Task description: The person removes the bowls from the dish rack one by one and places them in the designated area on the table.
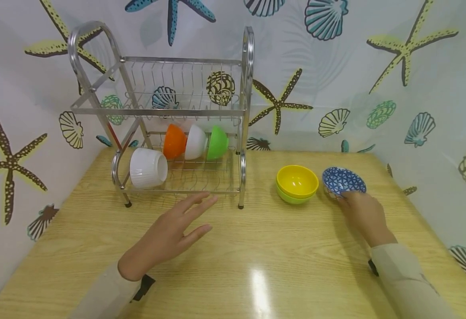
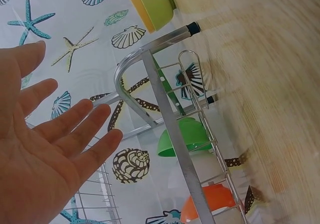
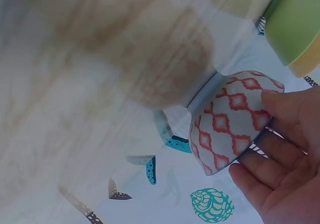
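Left hand, fingers apart, is near a shiny metal rack; right of it, right hand pinches a round, blue-patterned bowl.

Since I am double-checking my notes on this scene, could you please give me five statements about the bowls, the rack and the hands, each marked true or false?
1. The right hand pinches the rim of the patterned bowl. True.
2. The yellow bowl sits underneath the light green bowl. False: the yellow bowl is stacked in the light green bowl.
3. The orange bowl, the white bowl and the bright green bowl stand in a row on the lower tier of the dish rack. True.
4. The left hand grips the white ribbed cup. False: the left hand holds nothing, and the white ribbed cup is in the dish rack.
5. The patterned bowl is plain outside. False: the right wrist view shows a red pattern there.
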Demonstrator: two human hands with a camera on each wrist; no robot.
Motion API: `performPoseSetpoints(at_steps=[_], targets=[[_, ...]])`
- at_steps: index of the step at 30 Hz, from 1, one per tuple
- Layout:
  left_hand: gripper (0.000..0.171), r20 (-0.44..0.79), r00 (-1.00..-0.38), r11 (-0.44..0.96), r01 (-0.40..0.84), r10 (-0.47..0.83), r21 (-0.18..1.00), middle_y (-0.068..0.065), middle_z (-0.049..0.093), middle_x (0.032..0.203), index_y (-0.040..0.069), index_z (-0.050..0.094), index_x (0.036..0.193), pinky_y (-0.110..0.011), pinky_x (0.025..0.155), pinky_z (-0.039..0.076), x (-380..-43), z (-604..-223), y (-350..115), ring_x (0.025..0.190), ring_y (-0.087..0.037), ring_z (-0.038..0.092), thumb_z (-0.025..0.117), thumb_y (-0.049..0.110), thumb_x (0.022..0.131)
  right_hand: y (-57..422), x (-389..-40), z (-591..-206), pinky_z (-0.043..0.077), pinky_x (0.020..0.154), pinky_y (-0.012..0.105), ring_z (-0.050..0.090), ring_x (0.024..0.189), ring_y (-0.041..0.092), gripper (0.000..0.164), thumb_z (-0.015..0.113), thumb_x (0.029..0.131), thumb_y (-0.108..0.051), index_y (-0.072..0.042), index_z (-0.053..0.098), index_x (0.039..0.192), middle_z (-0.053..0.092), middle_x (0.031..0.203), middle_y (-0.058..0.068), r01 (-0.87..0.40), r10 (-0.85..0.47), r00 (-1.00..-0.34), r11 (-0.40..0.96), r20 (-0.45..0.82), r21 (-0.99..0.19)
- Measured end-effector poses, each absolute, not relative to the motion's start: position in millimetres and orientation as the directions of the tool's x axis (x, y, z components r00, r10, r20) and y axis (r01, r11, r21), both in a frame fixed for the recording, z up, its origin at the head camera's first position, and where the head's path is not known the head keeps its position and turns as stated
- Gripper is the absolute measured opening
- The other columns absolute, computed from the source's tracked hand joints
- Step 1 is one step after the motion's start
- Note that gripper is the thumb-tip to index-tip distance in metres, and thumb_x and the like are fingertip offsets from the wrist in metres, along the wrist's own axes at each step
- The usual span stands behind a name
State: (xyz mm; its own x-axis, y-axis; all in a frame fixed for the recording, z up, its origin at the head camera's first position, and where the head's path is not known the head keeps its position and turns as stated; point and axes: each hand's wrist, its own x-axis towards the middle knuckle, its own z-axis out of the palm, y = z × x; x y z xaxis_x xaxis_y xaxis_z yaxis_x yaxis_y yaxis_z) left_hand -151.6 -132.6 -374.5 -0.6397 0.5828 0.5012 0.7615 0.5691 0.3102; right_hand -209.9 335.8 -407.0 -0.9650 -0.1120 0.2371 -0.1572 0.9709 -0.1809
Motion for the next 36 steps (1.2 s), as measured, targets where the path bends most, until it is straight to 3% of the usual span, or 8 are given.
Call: performPoseSetpoints(at_steps=[4,7,14,19,30,36], targets=[[0.062,0.495,-0.642,0.569,0.761,0.586,0.312,-0.005,0.042,0.146,0.022,0.037,0.148,-0.043,0.095,0.051,-151.7,-376.3,-132.0,0.123,-0.023,0.050,0.064,0.027,0.093,332.9,-205.3,-408.9,0.046,0.086,0.065,0.054,0.109,0.051,0.035,0.058,0.095,-0.012,0.006,0.057,0.125,0.059,0.119,0.031,-0.165,-0.114,-0.957,0.970,0.268,-0.178],[0.062,0.488,-0.648,0.575,0.756,0.585,0.313,-0.005,0.042,0.146,0.023,0.037,0.149,-0.043,0.094,0.051,-151.7,-377.6,-131.8,0.123,-0.022,0.050,0.064,0.027,0.093,329.8,-200.8,-408.9,0.040,0.092,0.068,0.047,0.117,0.053,0.039,0.061,0.092,-0.010,0.005,0.055,0.127,0.056,0.123,0.031,-0.180,-0.125,-0.948,0.969,0.292,-0.171],[0.063,0.485,-0.651,0.582,0.752,0.584,0.309,-0.007,0.042,0.146,0.021,0.036,0.149,-0.043,0.096,0.050,-152.7,-378.9,-131.4,0.125,-0.023,0.049,0.065,0.027,0.093,316.9,-188.7,-406.0,0.040,0.095,0.066,0.048,0.117,0.052,0.037,0.066,0.089,-0.011,0.004,0.059,0.123,0.059,0.122,0.026,-0.252,-0.185,-0.913,0.956,0.363,-0.149],[0.063,0.498,-0.639,0.571,0.762,0.586,0.305,-0.007,0.044,0.145,0.016,0.038,0.148,-0.043,0.098,0.048,-153.4,-380.3,-130.7,0.127,-0.024,0.049,0.066,0.026,0.092,304.8,-176.8,-405.7,0.039,0.096,0.066,0.047,0.119,0.052,0.045,0.068,0.088,-0.011,-0.001,0.056,0.130,0.058,0.126,0.025,-0.297,-0.215,-0.896,0.941,0.389,-0.163],[0.059,0.494,-0.671,0.601,0.732,0.553,0.322,-0.007,0.045,0.143,0.013,0.044,0.144,-0.043,0.101,0.047,-154.6,-377.8,-129.2,0.129,-0.024,0.046,0.068,0.024,0.091,281.0,-154.3,-402.2,0.042,0.097,0.062,0.048,0.121,0.047,0.052,0.076,0.081,-0.011,0.003,0.057,0.127,0.055,0.130,0.026,-0.404,-0.300,-0.837,0.903,0.458,-0.146],[0.056,0.500,-0.684,0.615,0.717,0.531,0.329,-0.008,0.047,0.142,0.014,0.046,0.142,-0.045,0.100,0.047,-156.6,-377.7,-130.5,0.128,-0.025,0.047,0.067,0.024,0.091,269.7,-142.4,-401.0,0.044,0.094,0.061,0.052,0.117,0.046,0.050,0.078,0.078,-0.013,0.001,0.059,0.123,0.061,0.122,0.023,-0.445,-0.340,-0.806,0.888,0.486,-0.117]])
